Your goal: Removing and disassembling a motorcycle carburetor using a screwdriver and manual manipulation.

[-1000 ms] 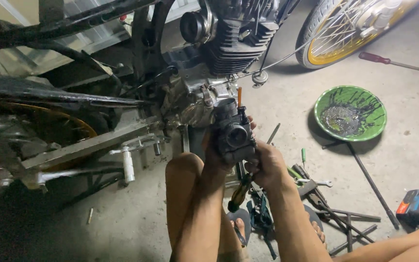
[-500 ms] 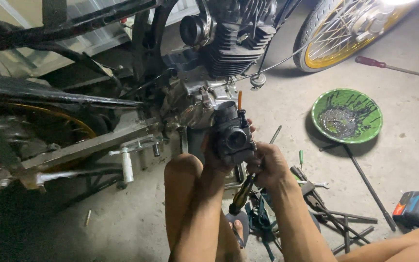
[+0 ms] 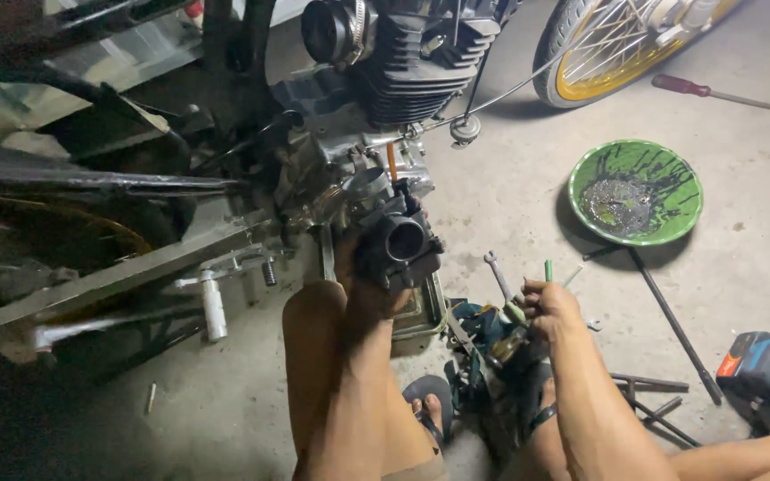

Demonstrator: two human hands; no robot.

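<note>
At the far left, the dark frame and swingarm of a motorcycle point(image 3: 109, 178) fill the view, with a pale foot peg point(image 3: 213, 307) sticking down near the concrete floor point(image 3: 492, 196). Just right of that sits the finned engine point(image 3: 412, 62), its crankcase below it, and an orange tube point(image 3: 391, 162) running down toward the carburetor point(image 3: 396, 242). The left hand point(image 3: 369, 289) grips that black carburetor from underneath, fingers wrapped closed around its body, holding it up just in front of the crankcase with its round open throat facing the camera. Below the hand, the person's bare knee and a foot in a sandal point(image 3: 430, 401) rest on the floor. Further right lies a pile of hand tools point(image 3: 483, 347), with a wrench point(image 3: 497, 274) angled up out of it. The right hand point(image 3: 550, 307) hovers over this pile, fingers curled together and pinching a small green-handled tool point(image 3: 547, 270); exactly how the fingertips meet is hard to tell. Beyond it, a green bowl point(image 3: 636, 191) smeared with dark oil sits on the floor, a long dark rod point(image 3: 670, 325) lying just below it. At top right are a yellow-rimmed spoked wheel point(image 3: 617, 53) and a red-handled screwdriver point(image 3: 724, 93), and at the right edge a blue and black power drill point(image 3: 764, 370).
</note>
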